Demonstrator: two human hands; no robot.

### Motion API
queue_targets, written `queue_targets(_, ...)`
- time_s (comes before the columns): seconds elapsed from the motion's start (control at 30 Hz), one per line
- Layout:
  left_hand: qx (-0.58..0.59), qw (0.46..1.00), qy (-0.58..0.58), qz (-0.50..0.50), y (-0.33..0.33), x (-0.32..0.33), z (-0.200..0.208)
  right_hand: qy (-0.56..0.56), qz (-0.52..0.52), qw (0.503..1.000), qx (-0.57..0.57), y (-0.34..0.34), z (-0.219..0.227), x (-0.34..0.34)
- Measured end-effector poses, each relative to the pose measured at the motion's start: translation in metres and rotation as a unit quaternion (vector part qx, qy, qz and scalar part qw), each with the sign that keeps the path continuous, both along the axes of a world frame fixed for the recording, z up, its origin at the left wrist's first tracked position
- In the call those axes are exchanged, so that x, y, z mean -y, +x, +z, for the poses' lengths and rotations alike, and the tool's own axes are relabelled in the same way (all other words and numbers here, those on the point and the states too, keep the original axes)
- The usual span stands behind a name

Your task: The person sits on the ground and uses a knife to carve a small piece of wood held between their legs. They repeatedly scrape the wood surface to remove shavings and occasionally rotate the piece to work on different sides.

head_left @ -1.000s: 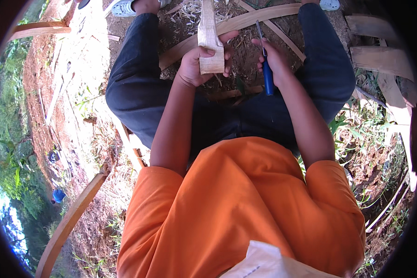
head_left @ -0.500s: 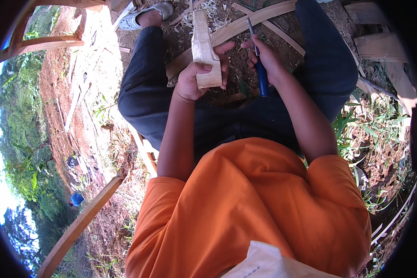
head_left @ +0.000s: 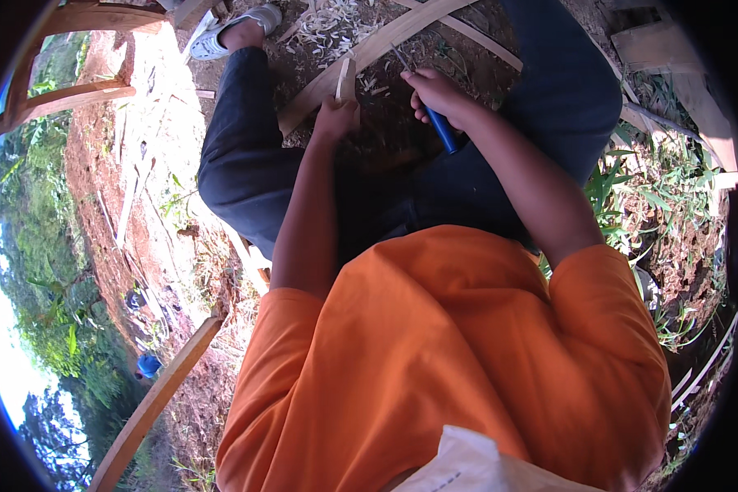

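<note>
My left hand (head_left: 334,119) is closed round a pale block of carved wood (head_left: 346,78). One end of the wood sticks up past my fingers, and my fist hides the rest. To its right, my right hand (head_left: 439,95) grips a slim bladed tool with a blue handle (head_left: 444,133). The thin metal blade points away from me and to the left, and the handle's butt shows below my fingers. Its exact kind is unclear. Blade and wood are apart. Both hands are between my knees, over the ground.
A long curved wooden board (head_left: 375,47) crosses the ground beyond my hands. Wood shavings (head_left: 330,26) lie past it, near my left shoe (head_left: 239,31). A wooden post (head_left: 157,402) slants up at the lower left. Planks (head_left: 656,45) are at the far right.
The block has been turned and lowered in my left hand, so less of it shows. My right hand has moved left, and the tool is tilted more to the left.
</note>
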State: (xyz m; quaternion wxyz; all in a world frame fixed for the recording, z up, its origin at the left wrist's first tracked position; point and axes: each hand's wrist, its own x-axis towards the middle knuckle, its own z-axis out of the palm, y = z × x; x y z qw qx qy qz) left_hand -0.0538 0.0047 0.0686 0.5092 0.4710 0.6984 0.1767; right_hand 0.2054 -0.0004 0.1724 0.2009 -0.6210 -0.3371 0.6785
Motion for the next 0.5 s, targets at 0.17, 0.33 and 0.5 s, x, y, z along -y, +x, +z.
queue_targets(0.17, -0.046, 0.997, -0.058, -0.025, 0.034, 0.010, 0.001, 0.023, 0.133, 0.989, 0.053, -0.014, -0.010, 0.003)
queue_targets(0.33, -0.101, 0.991, 0.038, -0.079, 0.028, 0.021, -0.019, 0.010, 0.254, 0.962, 0.097, -0.033, -0.014, -0.025)
queue_targets(0.5, -0.109, 0.989, 0.038, -0.091, 0.032, 0.021, -0.016, 0.022, 0.277, 0.949, 0.148, -0.046, -0.016, -0.040)
